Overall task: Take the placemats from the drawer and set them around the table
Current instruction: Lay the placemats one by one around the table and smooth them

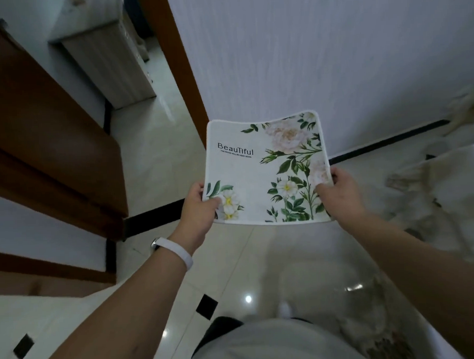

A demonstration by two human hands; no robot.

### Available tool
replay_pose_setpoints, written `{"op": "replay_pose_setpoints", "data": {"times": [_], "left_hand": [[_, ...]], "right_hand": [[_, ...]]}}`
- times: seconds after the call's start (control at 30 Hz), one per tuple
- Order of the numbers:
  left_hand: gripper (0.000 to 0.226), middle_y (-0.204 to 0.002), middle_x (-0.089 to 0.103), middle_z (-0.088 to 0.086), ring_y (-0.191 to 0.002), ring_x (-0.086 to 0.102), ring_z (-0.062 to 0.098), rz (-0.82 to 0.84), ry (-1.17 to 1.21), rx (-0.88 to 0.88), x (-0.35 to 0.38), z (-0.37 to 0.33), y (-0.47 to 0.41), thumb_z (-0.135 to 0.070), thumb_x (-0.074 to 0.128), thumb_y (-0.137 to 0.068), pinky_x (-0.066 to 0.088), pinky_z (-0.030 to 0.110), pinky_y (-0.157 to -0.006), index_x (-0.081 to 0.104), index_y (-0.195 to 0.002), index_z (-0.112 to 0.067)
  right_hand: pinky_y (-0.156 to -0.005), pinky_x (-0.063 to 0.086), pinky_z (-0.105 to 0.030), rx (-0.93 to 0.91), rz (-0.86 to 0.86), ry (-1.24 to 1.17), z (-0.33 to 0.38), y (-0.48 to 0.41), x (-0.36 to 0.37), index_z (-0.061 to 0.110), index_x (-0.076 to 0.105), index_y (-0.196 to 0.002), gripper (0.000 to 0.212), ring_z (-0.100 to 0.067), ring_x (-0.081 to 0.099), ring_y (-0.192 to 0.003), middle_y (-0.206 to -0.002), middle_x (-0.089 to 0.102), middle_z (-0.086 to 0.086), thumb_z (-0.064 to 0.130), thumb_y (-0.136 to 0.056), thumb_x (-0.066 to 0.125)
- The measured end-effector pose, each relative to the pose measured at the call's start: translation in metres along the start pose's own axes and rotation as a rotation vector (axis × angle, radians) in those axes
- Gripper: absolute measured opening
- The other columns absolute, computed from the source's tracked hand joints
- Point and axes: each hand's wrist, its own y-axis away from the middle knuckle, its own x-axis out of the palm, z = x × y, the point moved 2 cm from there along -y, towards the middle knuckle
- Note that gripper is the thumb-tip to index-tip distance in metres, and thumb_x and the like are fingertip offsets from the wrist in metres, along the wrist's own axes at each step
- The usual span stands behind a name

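Glossy pale floor (159,166) with small black diamond insets underfoot, white wall (306,54) ahead, black skirting strip (386,141) along its base.

Left hand (201,205) clenched on the near left corner of the placemat (265,172), thumb lying on top over a printed white flower, fingers hidden beneath. White wristband (176,252) worn just behind that hand. Right hand (337,191) gripping the near right edge of the placemat, thumb pressed on the printed leaves, fingertips curled round the rim. Both hands closed on the same placemat, no other thing held.

Placemat held out in the air above the floor, in front of the body, sagging a little in the middle, far edge tipped toward the wall. Whether more than one lies in the stack: cannot tell. Pale face with white stitched border, pink-white roses and green leaves down the right side, a smaller white flower cluster at the near left corner. Printed near the upper left in black: "BeauTiful", with a line of smaller capitals beneath, too small to read.

Left of the placemat, a brown wooden door frame (179,68) and beyond it a pale wood-grain cabinet (114,68). Farther left, dark brown furniture (46,128). Right of the placemat, a blurred pale floral surface (435,197), not clear enough to name.
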Motion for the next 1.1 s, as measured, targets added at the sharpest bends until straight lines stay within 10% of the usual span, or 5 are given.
{"op": "replay_pose_setpoints", "data": {"times": [0.43, 0.8, 1.1], "left_hand": [[0.035, -0.101, 0.069, 0.004, -0.093, 0.067, 0.025, 0.353, -0.008, -0.016, 0.088, -0.026, -0.169, 0.006, 0.059, -0.083, 0.058, 0.043, -0.078, 0.058, -0.094, -0.027], [0.036, -0.097, 0.070, 0.001, -0.083, 0.071, 0.018, 0.641, 0.022, 0.031, 0.146, -0.093, -0.303, 0.004, 0.058, -0.082, 0.055, 0.025, -0.058, 0.060, -0.096, -0.029], [0.034, -0.096, 0.070, 0.000, -0.089, 0.069, 0.023, 0.823, -0.040, 0.066, 0.224, -0.112, -0.324, 0.002, 0.062, -0.083, 0.058, 0.037, -0.073, 0.061, -0.094, -0.030]], "right_hand": [[-0.043, 0.046, -0.025, 0.096, -0.287, 0.052, 0.030, -0.075, -0.020, 0.027, 0.056, -0.094, 0.012, -0.015, 0.060, -0.060, -0.083, 0.065, -0.004, 0.017, -0.089, 0.059], [-0.049, 0.043, -0.027, 0.188, -0.603, 0.148, 0.068, -0.135, 0.003, 0.025, 0.054, -0.089, 0.009, -0.016, 0.059, -0.062, -0.078, 0.063, -0.001, 0.020, -0.087, 0.061], [-0.053, 0.056, -0.035, 0.286, -0.809, 0.018, 0.082, -0.134, -0.036, 0.036, 0.051, -0.088, 0.011, -0.017, 0.066, -0.068, -0.083, 0.065, 0.002, 0.029, -0.087, 0.060]]}}
